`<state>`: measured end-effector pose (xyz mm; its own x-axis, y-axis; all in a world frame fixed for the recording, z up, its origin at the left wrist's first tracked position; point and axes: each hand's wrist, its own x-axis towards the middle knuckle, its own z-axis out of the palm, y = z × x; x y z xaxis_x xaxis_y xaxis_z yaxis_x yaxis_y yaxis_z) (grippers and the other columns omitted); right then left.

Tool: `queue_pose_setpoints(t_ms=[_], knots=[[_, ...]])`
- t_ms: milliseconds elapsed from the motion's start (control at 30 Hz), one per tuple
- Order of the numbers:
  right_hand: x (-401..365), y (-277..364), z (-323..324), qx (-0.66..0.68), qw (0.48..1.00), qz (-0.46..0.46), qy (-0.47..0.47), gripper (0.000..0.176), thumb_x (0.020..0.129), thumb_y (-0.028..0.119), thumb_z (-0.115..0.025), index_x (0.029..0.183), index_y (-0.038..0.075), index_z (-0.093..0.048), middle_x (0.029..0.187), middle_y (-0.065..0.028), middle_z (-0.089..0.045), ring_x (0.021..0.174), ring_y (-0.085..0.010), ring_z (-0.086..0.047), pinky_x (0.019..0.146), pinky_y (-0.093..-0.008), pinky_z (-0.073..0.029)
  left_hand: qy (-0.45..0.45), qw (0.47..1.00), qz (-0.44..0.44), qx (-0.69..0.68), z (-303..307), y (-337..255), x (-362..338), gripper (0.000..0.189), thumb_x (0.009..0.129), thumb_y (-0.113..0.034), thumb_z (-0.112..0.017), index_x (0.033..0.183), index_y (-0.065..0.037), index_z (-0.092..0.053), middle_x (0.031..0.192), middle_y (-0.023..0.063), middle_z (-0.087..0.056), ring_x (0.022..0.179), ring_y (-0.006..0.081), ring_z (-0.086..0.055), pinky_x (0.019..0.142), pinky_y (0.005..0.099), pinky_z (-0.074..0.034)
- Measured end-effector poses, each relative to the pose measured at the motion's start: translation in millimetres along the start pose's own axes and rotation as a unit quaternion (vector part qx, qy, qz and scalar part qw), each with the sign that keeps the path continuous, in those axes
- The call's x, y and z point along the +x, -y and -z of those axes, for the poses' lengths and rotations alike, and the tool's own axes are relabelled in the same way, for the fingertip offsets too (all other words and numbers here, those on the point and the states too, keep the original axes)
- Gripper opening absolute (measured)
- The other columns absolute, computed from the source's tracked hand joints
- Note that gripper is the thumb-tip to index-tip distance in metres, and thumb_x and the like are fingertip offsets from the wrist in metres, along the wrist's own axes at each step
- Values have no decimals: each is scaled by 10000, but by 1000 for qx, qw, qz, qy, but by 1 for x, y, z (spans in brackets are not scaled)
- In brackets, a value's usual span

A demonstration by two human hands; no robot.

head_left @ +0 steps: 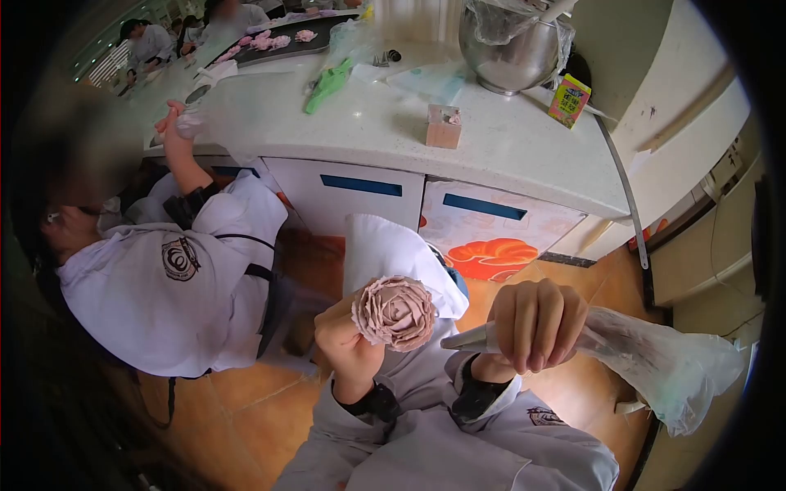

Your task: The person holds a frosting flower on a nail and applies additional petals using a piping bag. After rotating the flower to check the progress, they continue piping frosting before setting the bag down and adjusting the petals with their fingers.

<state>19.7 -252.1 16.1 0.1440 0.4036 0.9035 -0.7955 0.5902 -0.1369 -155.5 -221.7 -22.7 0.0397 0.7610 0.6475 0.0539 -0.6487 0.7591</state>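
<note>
A dusty-pink layered cream flower [395, 313] faces the camera at the middle of the view. Behind and below it, my left hand [350, 344] is closed, holding it up from underneath; whatever support lies under the petals is hidden. To the right, my right hand [538, 324] wraps round the narrow part of a clear piping bag [655, 360]. The bag's metal tip [465, 337] points left toward the flower, with a gap between them. The bag's loose, wrinkled end hangs out to the right of my fingers.
On the white counter [360, 131] are a small block [443, 127], a steel mixing bowl [508, 51], a yellow-pink carton [569, 101], a green bag [329, 85] and a dark tray [286, 39] with pink flowers. A co-worker [164, 270] is close on the left. Others stand farther back.
</note>
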Motion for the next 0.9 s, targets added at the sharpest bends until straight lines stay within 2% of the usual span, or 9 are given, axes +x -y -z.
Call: queue_pose_setpoints(t_ms=[167, 267, 400, 500, 567, 633, 733, 833, 900], knots=[[-6, -17, -2, 26, 1000, -5, -12, 172, 807, 84, -576, 644, 38, -544, 671, -107, -602, 564, -202, -582, 437, -286, -438, -21, 1000, 3, -1, 2, 3, -6, 130, 679, 4, -609, 765, 100, -590, 689, 188, -606, 589, 233, -620, 551, 245, -452], [-6, -23, 10, 66, 997, -2, 48, 106, 849, 106, -514, 781, 31, -548, 738, -151, -592, 571, -219, -588, 437, -302, -448, 37, 997, 63, -22, 12, 14, -10, 129, 691, 13, -621, 786, 98, -600, 702, 155, -626, 604, 194, -617, 566, 232, -446], [-1, -33, -16, 43, 979, -47, -194, 198, 903, 170, -398, 1030, 19, -379, 912, -278, -504, 585, -281, -600, 472, -343, -486, -43, 949, 215, -226, -5, 9, -4, 121, 724, 8, -605, 821, 78, -623, 729, 119, -628, 581, 210, -604, 526, 304, -484], [-14, -27, 2, 74, 983, -109, -128, 206, 897, 160, -399, 1012, -7, -366, 966, -334, -484, 603, -313, -611, 535, -400, -511, -70, 913, 274, -294, -6, 1, 4, 143, 742, 1, -621, 852, 92, -612, 761, 131, -621, 585, 221, -600, 498, 319, -481], [-18, -25, 16, 34, 984, -161, -71, 218, 886, 118, -396, 1032, -38, -353, 1047, -413, -441, 719, -385, -624, 626, -465, -519, -93, 907, 282, -298, -6, -1, 7, 151, 744, -13, -629, 849, 95, -613, 755, 130, -620, 587, 216, -597, 492, 322, -483], [-19, -28, 15, -56, 975, -204, -62, 228, 884, 101, -394, 1046, -53, -346, 1083, -426, -430, 768, -415, -620, 653, -477, -518, -110, 922, 252, -271, -7, 1, 6, 151, 745, -15, -630, 848, 95, -614, 765, 137, -623, 586, 218, -597, 499, 320, -488], [-22, -38, 16, -89, 972, -216, -1, 220, 889, 75, -367, 1083, -29, -356, 980, -377, -523, 1100, -495, -430, 874, -552, -382, -132, 956, 177, -192, -6, 14, -2, 144, 733, 5, -618, 845, 96, -613, 777, 146, -628, 587, 219, -598, 516, 318, -496], [-23, -54, 15, -89, 968, -232, 22, 215, 870, 63, -395, 1072, 6, -348, 1031, -373, -423, 1081, -492, -358, 845, -541, -342, -156, 979, 100, -87, -5, 31, -7, 144, 720, 20, -586, 839, 96, -613, 771, 152, -632, 595, 219, -602, 551, 321, -505], [-24, -61, 12, -83, 967, -240, 29, 220, 847, 55, -419, 1042, 20, -322, 1222, -417, -204, 857, -471, -527, 688, -478, -470, -164, 985, 51, -11, 0, 34, -8, 134, 710, -1, -602, 815, 81, -615, 754, 141, -634, 635, 214, -612, 599, 314, -503]])
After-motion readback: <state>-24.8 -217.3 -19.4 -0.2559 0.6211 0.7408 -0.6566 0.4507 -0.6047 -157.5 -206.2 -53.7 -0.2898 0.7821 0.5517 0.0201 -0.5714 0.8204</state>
